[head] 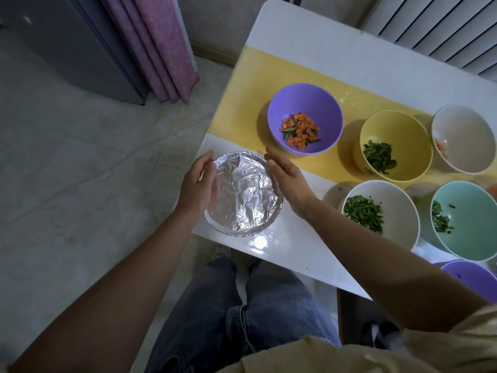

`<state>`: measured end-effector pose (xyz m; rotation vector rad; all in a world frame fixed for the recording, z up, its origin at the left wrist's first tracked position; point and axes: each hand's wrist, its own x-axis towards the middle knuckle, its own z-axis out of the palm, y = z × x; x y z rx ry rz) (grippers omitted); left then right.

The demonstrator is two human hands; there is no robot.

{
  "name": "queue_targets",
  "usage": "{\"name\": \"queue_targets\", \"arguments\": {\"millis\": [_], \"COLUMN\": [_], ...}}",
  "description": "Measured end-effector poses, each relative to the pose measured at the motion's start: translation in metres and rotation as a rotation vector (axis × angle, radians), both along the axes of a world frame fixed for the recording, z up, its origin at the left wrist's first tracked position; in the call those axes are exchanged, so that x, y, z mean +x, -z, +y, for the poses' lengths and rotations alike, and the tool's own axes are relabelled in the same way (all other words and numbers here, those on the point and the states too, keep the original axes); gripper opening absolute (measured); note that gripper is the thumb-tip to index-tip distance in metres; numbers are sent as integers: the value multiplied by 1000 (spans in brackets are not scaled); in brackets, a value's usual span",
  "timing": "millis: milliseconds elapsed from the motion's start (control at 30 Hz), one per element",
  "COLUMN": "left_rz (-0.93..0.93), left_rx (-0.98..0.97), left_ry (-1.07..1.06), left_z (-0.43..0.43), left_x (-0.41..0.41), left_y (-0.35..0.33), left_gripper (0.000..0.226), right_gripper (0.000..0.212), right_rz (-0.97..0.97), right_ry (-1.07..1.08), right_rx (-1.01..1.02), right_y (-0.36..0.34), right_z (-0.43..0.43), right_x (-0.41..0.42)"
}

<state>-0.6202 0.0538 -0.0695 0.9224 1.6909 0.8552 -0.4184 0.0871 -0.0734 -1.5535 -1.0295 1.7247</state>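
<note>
Foil-covered dish sits between my left hand and right hand, both flat against its rim; it looks light and easily torn, so I'd hold the sides.

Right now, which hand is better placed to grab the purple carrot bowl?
Probably the right hand: it lies between the foil-covered dish and that purple bowl; the left hand is beyond the dish.

Bare forearms, beige tee, faded blue jeans w/ drawstring.
</note>
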Motion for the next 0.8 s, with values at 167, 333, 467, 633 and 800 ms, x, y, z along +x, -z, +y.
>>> {"name": "queue_targets", "arguments": {"millis": [167,333,467,633,800], "left_rz": [35,36,35,47,108], "left_rx": [-10,19,-6,13,42], "left_ry": [-24,-54,-8,11,83], "left_z": [-2,-3,-2,-4,-3], "left_x": [2,7,0,-4,-4], "left_y": [9,10,7,9,11], "left_gripper": [21,30,21,31,25], "right_gripper": [28,26,31,33,14], "right_rz": [0,-94,-99,-198,-305], "right_ry": [22,-12,-124,-230,-270], "right_rx": [6,27,13,189,251], "right_y": [1,1,-12,-14,-8], "right_z": [-5,-5,7,21,25], "right_x": [-11,-14,-8,-17,-19]}}
